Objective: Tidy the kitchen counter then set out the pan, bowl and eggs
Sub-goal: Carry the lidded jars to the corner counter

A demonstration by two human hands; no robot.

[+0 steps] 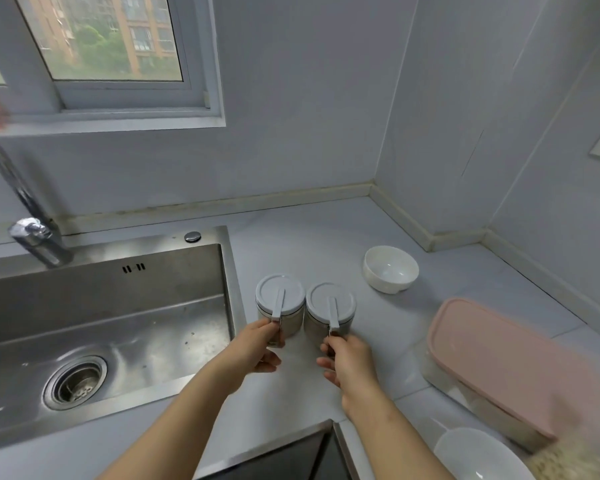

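Note:
Two small clear jars with grey lids stand side by side on the pale counter (326, 237), just right of the sink. My left hand (257, 348) grips the near side of the left jar (279, 296), below its lid clasp. Fingers of my right hand (347, 358) pinch the near side of the right jar (330, 303) by its clasp. A white bowl (391, 268) sits tilted on the counter behind and to the right of the jars. No pan or eggs are in view.
A steel sink (101, 323) with its drain and a tap (32, 233) fills the left. At the right stands a clear box with a pink lid (499, 358), a white bowl (478, 455) in front of it. Walls meet in a corner behind the counter.

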